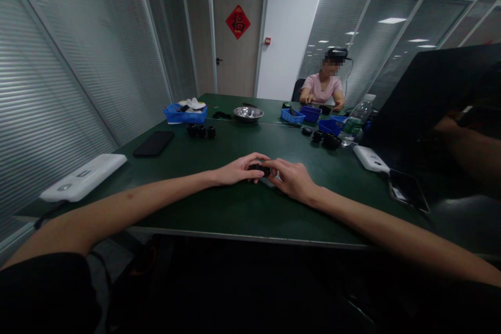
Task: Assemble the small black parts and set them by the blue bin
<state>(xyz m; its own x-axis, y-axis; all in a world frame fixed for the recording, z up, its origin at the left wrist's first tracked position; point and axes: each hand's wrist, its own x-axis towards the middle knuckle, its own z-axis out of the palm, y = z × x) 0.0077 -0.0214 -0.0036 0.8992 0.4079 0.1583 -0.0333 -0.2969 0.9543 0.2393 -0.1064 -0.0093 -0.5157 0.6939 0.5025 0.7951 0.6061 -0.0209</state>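
On the near side of the metal bowl [248, 119], a small black part [261, 169] sits over the bench [219, 209], in the closed grip of left hand [233, 171] and right hand [291, 177]; a blue basket [187, 116] stands left of the bowl.

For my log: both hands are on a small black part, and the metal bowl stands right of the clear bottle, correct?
Not quite: the head view shows the metal bowl left of the clear bottle. The left hand and right hand are on the small black part.
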